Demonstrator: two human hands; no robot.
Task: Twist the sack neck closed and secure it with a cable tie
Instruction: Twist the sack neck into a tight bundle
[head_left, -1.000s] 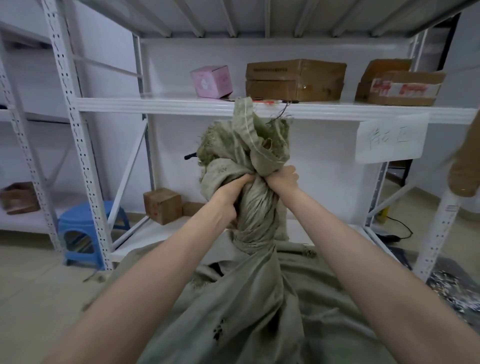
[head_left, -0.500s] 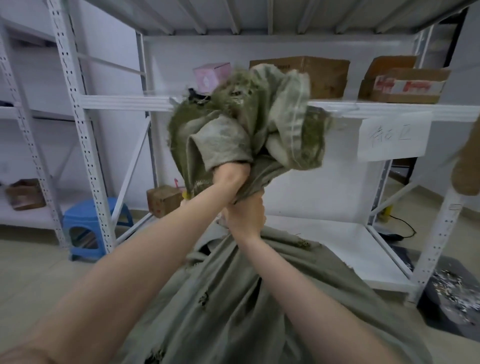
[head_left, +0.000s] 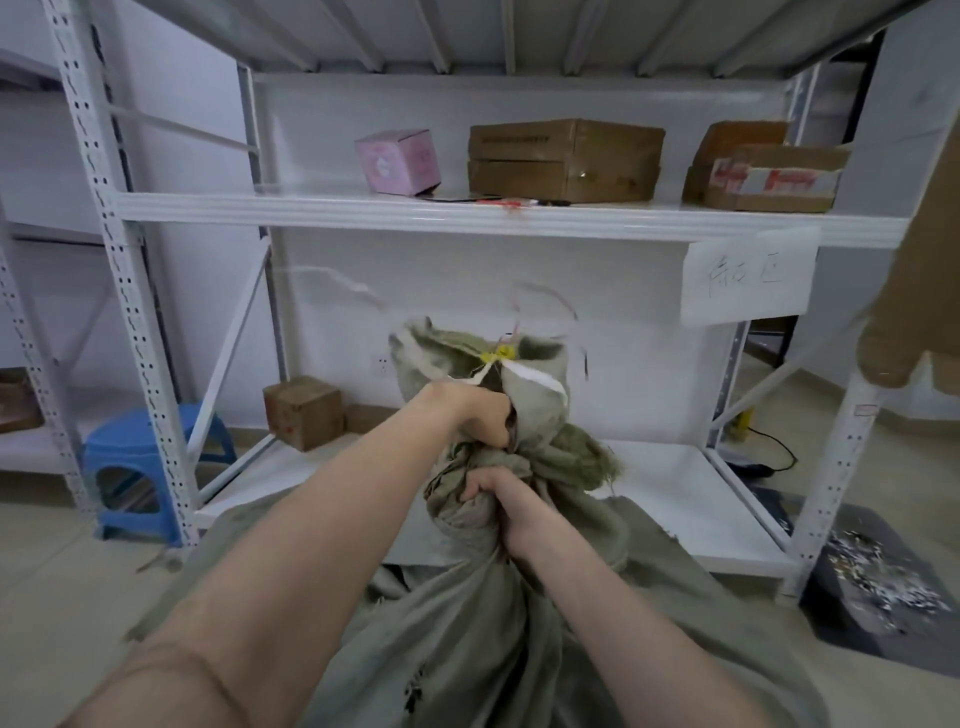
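Note:
A large grey-green woven sack (head_left: 467, 623) stands in front of me, its body filling the lower middle of the head view. Its neck (head_left: 488, 462) is bunched and twisted. My left hand (head_left: 475, 418) grips the upper part of the neck just under the loose flared mouth (head_left: 441, 358). My right hand (head_left: 501, 506) grips the neck lower down, fingers curled round the gathered cloth. A small yellow scrap (head_left: 498, 354) and blurred thin strands show at the mouth. No cable tie can be made out for certain.
A white metal rack (head_left: 493, 218) stands right behind the sack, with a pink box (head_left: 397, 161) and cardboard boxes (head_left: 563, 161) on its shelf. A small carton (head_left: 304, 413) sits on the low shelf. A blue stool (head_left: 150, 457) stands left; a dark mat with debris (head_left: 872, 587) lies right.
The sack's mouth has dropped from shelf height to lower down. My left hand stays above my right on the neck; both moved down and right, and the neck looks more tightly wound.

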